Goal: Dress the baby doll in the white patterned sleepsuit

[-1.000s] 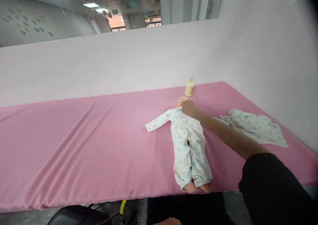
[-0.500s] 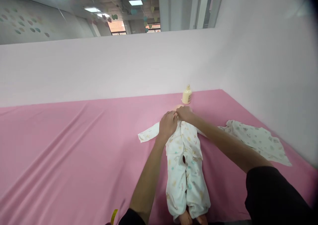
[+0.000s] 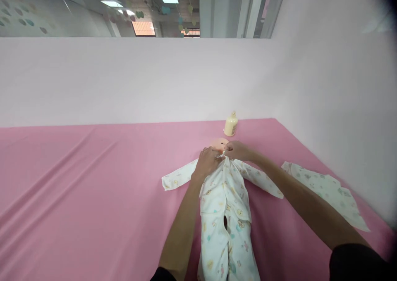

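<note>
A baby doll lies on its back, its head (image 3: 218, 143) mostly hidden behind my hands. White, print-patterned baby clothes (image 3: 225, 192) cover its body, arms and legs, with the sleeves spread to both sides. At the neck, my left hand (image 3: 208, 162) is closed on the left edge of the collar. My right hand (image 3: 239, 150) pinches the collar from the other side, fingers bent. Between them the cloth is drawn up into a small peak. A dark gap shows in the front of the garment at the crotch.
A cream pump bottle (image 3: 230, 125) stands beyond the doll's head. Another white patterned garment (image 3: 328, 190) lies at the right, partly behind my right forearm. Pink cloth (image 3: 93, 198) covers the surface, with white padded walls (image 3: 124, 82) behind and at the right.
My hands have moved slightly apart at the collar, and the cloth between them is now pulled up. The view has shifted, so the doll's feet are out of frame and its right-side sleeve shows.
</note>
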`<state>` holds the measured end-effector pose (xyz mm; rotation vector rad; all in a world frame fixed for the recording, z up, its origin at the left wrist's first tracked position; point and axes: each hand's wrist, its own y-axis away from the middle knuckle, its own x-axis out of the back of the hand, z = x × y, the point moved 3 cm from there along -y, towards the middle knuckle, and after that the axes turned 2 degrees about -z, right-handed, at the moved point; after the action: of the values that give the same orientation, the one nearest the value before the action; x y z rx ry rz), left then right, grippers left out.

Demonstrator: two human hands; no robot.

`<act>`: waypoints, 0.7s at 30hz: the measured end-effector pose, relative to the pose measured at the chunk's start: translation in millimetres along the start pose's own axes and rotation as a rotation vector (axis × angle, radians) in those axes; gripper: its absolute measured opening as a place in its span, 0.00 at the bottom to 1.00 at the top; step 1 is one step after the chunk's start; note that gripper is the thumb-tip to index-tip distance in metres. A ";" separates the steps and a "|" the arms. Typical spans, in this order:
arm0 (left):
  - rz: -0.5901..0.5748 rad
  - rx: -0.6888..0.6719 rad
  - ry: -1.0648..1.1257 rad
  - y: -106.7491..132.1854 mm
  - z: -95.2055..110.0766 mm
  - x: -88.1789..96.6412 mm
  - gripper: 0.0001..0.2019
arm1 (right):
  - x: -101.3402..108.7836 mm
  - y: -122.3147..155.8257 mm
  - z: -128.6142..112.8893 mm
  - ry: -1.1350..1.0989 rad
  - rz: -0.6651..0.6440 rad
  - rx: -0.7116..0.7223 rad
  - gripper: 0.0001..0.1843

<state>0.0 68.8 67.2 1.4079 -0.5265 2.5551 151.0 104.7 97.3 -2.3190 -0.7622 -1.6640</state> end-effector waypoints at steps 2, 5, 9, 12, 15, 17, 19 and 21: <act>0.008 -0.043 0.040 -1.9 0.2 2.0 0.13 | -1.4 4.8 7.5 -0.254 0.007 0.023 0.08; -0.003 -0.086 0.098 -2.0 1.1 5.4 0.12 | -8.1 10.6 14.6 -0.481 0.021 0.057 0.09; -0.002 -0.129 0.090 -0.7 2.0 5.3 0.12 | -20.2 16.6 12.4 -0.394 0.078 0.057 0.12; 0.024 -0.180 0.070 -0.5 2.7 2.7 0.13 | -27.4 21.1 3.5 -0.277 0.183 0.007 0.14; 0.040 -0.190 0.126 0.4 0.4 4.1 0.12 | -33.5 24.5 -6.0 -0.214 0.254 -0.053 0.14; 0.013 -0.158 0.187 2.3 -4.7 7.5 0.14 | -36.4 26.0 -10.2 -0.203 0.289 -0.098 0.14; -0.019 -0.094 0.253 5.1 -12.7 12.1 0.17 | -37.7 28.7 -12.2 -0.193 0.353 -0.161 0.14; -0.029 -0.020 0.321 8.2 -20.9 16.6 0.18 | -37.7 34.2 -13.2 -0.206 0.453 -0.254 0.14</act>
<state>-27.9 69.2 69.2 0.9607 -0.4699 2.6687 148.4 58.7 72.0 -2.6063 -0.0340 -1.3994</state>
